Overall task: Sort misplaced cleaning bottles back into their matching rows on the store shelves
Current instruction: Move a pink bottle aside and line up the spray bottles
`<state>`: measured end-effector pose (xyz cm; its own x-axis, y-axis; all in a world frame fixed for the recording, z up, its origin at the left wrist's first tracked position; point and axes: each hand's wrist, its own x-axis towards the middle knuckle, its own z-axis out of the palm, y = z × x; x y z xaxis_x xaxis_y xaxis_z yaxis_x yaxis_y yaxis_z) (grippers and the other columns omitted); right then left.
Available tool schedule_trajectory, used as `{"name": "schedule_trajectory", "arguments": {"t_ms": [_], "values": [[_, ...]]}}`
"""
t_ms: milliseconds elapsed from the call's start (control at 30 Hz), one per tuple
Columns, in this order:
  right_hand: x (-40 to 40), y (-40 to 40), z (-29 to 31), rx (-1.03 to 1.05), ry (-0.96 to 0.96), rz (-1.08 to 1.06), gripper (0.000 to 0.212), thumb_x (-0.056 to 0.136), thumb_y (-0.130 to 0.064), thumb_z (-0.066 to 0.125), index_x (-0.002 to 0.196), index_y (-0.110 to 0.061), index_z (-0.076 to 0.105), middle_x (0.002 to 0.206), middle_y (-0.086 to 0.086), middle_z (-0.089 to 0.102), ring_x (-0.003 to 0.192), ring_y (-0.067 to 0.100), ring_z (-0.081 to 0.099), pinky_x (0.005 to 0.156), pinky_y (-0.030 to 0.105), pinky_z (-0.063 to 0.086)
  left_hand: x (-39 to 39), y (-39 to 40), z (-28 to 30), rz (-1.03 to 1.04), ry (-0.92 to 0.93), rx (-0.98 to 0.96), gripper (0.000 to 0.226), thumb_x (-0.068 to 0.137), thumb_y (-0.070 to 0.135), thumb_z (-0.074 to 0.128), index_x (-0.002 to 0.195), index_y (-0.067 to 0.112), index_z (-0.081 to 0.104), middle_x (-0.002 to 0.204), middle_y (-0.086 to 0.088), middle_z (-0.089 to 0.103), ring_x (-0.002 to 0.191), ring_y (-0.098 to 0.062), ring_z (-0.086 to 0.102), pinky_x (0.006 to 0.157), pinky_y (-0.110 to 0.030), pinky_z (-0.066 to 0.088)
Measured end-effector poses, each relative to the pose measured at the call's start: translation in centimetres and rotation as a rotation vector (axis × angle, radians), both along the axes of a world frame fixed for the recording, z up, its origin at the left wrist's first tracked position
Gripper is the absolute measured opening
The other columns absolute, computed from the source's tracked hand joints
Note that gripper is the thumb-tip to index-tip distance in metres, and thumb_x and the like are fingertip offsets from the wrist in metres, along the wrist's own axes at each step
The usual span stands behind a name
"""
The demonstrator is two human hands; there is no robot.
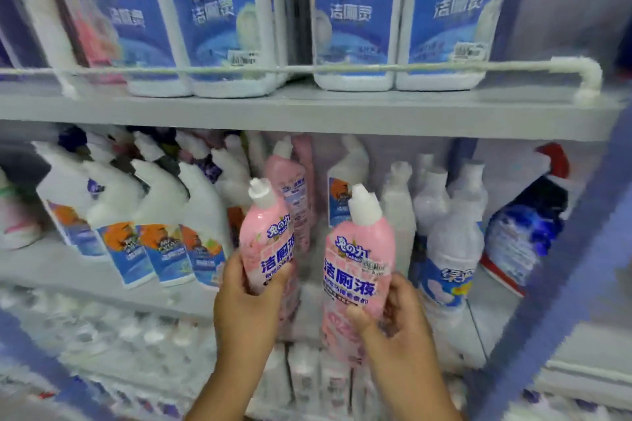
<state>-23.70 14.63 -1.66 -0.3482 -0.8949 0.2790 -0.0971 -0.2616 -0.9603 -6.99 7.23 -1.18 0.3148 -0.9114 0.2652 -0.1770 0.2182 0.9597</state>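
I hold two pink toilet-cleaner bottles with white angled caps in front of the middle shelf [102, 270]. My left hand [244, 304] grips the left pink bottle [266, 239] around its lower body. My right hand [393, 321] grips the right pink bottle [359, 263] from below and the side. Both bottles are upright, slightly tilted, side by side with a gap between them. Behind them on the shelf stands a row of matching pink bottles [290, 178].
White bottles with blue-orange labels [160, 225] fill the shelf's left side. White bottles [448, 222] and a dark blue bottle with a red cap [523, 232] stand to the right. Large blue-labelled bottles [355, 14] line the upper shelf behind a rail [342, 68]. More white bottles sit below.
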Motion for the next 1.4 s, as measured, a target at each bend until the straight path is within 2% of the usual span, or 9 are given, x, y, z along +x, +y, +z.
{"name": "schedule_trajectory", "arguments": {"t_ms": [200, 267, 400, 533, 700, 833, 1000, 1167, 1400], "values": [[3.7, -6.8, -0.8, 0.006, 0.095, -0.192, 0.049, 0.09, -0.011, 0.072, 0.131, -0.029, 0.051, 0.119, -0.017, 0.069, 0.11, 0.007, 0.067, 0.094, 0.028, 0.054, 1.1, -3.6, 0.3, -0.079, -0.062, -0.03, 0.043, 0.083, 0.028, 0.083, 0.117, 0.039, 0.059, 0.103, 0.027, 0.068, 0.096, 0.015, 0.062, 0.07, 0.0, 0.041], [3.9, -8.9, -0.9, 0.03, 0.189, -0.256, 0.054, 0.087, -0.025, 0.069, 0.137, -0.029, 0.048, 0.124, -0.017, 0.065, 0.115, 0.007, 0.063, 0.099, 0.036, 0.052, 1.2, -4.7, 0.3, -0.1, -0.077, -0.029, 0.042, 0.083, 0.026, 0.083, 0.115, 0.037, 0.058, 0.099, 0.023, 0.069, 0.091, 0.005, 0.065, 0.069, -0.003, 0.042], [2.9, -12.3, -0.5, 0.078, 0.41, -0.378, 0.062, 0.083, -0.039, 0.066, 0.142, -0.028, 0.051, 0.121, -0.007, 0.056, 0.112, 0.01, 0.054, 0.098, 0.029, 0.045, 1.3, -7.1, -0.1, -0.132, -0.067, -0.012, 0.051, 0.084, 0.028, 0.081, 0.127, 0.032, 0.054, 0.11, 0.012, 0.068, 0.098, -0.013, 0.064, 0.083, -0.029, 0.048], [1.5, -15.9, -0.7, 0.174, 0.382, -0.29, 0.042, 0.093, -0.027, 0.061, 0.132, -0.039, 0.054, 0.119, -0.014, 0.068, 0.108, 0.008, 0.066, 0.095, 0.039, 0.056, 1.8, -7.4, -1.3, -0.208, -0.135, 0.015, 0.066, 0.089, 0.016, 0.074, 0.146, 0.026, 0.042, 0.129, 0.005, 0.063, 0.111, -0.017, 0.062, 0.093, -0.032, 0.049], [2.1, -16.9, -0.2, 0.254, 0.329, -0.262, 0.054, 0.104, -0.021, 0.048, 0.153, -0.039, 0.035, 0.133, -0.013, 0.062, 0.115, 0.011, 0.063, 0.098, 0.031, 0.053, 3.1, -4.7, -3.3, -0.239, -0.212, 0.052, 0.083, 0.088, 0.008, 0.068, 0.157, 0.033, 0.027, 0.156, 0.0, 0.044, 0.137, -0.025, 0.049, 0.104, -0.031, 0.041], [3.4, -13.5, 0.6, 0.302, 0.252, -0.243, 0.043, 0.098, -0.033, 0.057, 0.139, -0.039, 0.047, 0.124, -0.011, 0.067, 0.115, 0.015, 0.065, 0.099, 0.038, 0.054, 2.9, -1.8, -2.7, -0.201, -0.184, -0.11, 0.07, 0.078, 0.025, 0.069, 0.144, 0.029, 0.047, 0.143, 0.002, 0.051, 0.124, -0.025, 0.06, 0.099, -0.042, 0.051], [2.9, -5.1, 2.6, 0.32, 0.129, -0.067, 0.026, 0.1, -0.023, 0.061, 0.117, -0.042, 0.058, 0.115, -0.023, 0.068, 0.109, -0.01, 0.062, 0.095, 0.014, 0.049, -0.7, 1.0, -0.9, -0.456, -0.037, -0.041, 0.051, 0.076, 0.047, 0.066, 0.127, 0.04, 0.062, 0.122, 0.021, 0.065, 0.108, -0.002, 0.066, 0.088, -0.01, 0.05], [-2.8, 5.2, 5.2, 0.446, 0.079, -0.073, 0.025, 0.099, -0.018, 0.063, 0.122, -0.025, 0.068, 0.116, -0.01, 0.075, 0.11, 0.006, 0.069, 0.099, 0.025, 0.053, -6.4, 4.5, -0.8, -0.872, -0.123, 0.021, 0.033, 0.09, 0.006, 0.072, 0.099, 0.038, 0.076, 0.097, 0.016, 0.077, 0.091, -0.002, 0.073, 0.078, -0.012, 0.054], [-15.8, 14.6, 7.8, 0.431, -0.005, -0.352, 0.019, 0.099, -0.012, 0.057, 0.111, -0.006, 0.071, 0.105, 0.009, 0.078, 0.099, 0.032, 0.074, 0.09, 0.045, 0.06, -15.9, 11.3, 0.1, -1.157, -0.202, -0.019, 0.026, 0.083, 0.038, 0.069, 0.106, 0.051, 0.069, 0.109, 0.021, 0.073, 0.099, -0.001, 0.071, 0.089, -0.023, 0.057]]}}
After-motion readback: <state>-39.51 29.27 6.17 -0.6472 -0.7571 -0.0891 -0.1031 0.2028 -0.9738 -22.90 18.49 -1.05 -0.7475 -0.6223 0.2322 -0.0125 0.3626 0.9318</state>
